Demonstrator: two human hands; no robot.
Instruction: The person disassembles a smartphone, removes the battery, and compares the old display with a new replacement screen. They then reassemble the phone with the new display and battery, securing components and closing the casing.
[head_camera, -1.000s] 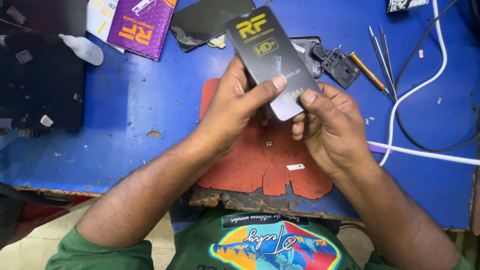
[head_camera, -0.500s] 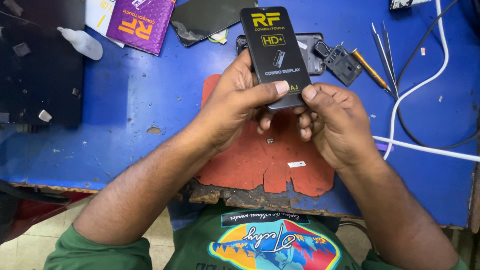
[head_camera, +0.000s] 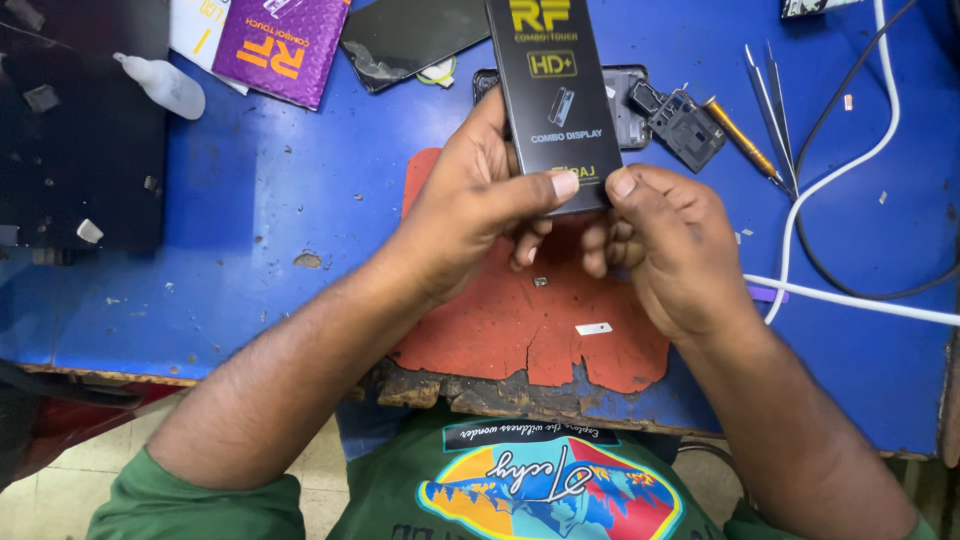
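The black box (head_camera: 555, 95) is long, flat and narrow, glossy, with yellow and pale lettering and a small picture on its face. It stands lengthwise above the worn red mat (head_camera: 500, 320), its top end cut off by the picture's edge. The left hand (head_camera: 480, 215) and right hand (head_camera: 665, 245) both pinch its near end, thumbs on top, fingers curled beneath. Around lie a purple packet (head_camera: 285, 45), tweezers (head_camera: 765, 110), a white cable (head_camera: 850, 300) and a blue table (head_camera: 250, 200).

Matt black cardboard box (head_camera: 555, 95); worn, cracked red rubber mat (head_camera: 520, 320); scuffed blue painted table (head_camera: 250, 230).
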